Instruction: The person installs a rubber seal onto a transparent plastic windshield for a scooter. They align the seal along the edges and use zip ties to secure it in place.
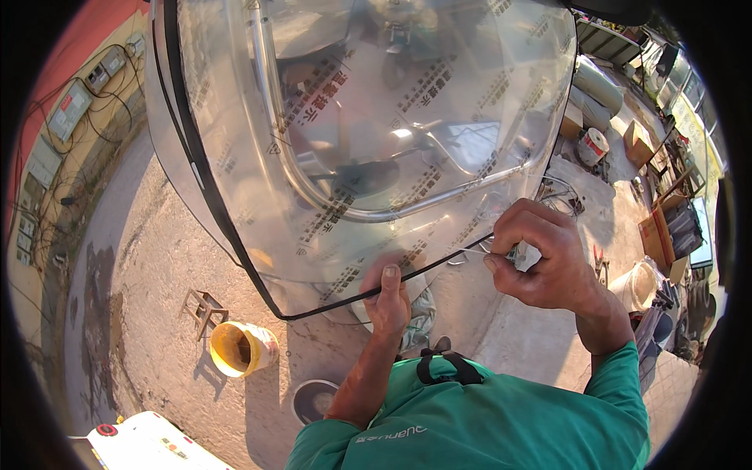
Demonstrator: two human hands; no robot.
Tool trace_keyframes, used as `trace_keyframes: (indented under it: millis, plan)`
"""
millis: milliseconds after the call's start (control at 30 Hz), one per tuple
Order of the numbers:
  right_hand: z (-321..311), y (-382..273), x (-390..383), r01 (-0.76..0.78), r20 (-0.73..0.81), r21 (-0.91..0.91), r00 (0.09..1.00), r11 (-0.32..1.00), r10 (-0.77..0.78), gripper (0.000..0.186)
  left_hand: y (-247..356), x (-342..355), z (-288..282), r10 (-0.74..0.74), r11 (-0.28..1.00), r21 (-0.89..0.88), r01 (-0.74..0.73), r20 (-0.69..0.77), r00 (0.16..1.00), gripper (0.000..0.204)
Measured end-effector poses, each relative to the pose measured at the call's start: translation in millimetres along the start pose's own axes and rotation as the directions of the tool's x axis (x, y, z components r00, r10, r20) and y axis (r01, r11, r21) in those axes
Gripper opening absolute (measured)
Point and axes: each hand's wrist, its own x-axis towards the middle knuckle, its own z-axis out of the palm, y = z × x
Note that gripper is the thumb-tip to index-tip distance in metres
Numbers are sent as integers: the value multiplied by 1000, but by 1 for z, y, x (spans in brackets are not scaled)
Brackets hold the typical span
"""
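Note:
A large clear plastic cover (439, 188) with printed dark marks and black edging (337, 304) hangs in front of me. Behind it, a bent metal tube (368, 215) shows through. My left hand (389, 307) grips the lower edge, its thumb on the near side and its fingers behind the plastic. To the right of that, my right hand (552, 262) is raised just off the edging, thumb and forefinger pinched together. A thin pale thread (474, 251) runs from this pinch toward the edging. Whether a needle is there is too small to tell.
On the ground at left stand a yellow bucket (266, 350) and a small metal stool (205, 308). A round grey basin (302, 403) lies near my left elbow. At right are a pale bucket (636, 287), cardboard boxes (655, 239) and red-handled pliers (598, 262).

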Motion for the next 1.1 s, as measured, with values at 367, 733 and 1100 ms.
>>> trace_keyframes:
  millis: [367,733,1100]
  plan:
    - [-3,2,0,-98,-50,35,994,995,99,21,-3,0,-2,-10,1000,-20,10,-7,1000,36]
    - [0,4,2,-120,-86,53,988,991,124,18,0,1,-2,-4,1000,-10,4,-2,1000,38]
    - [-1,11,1,-277,-39,189,956,942,289,16,-1,1,-1,-14,1000,10,14,-5,1000,38]
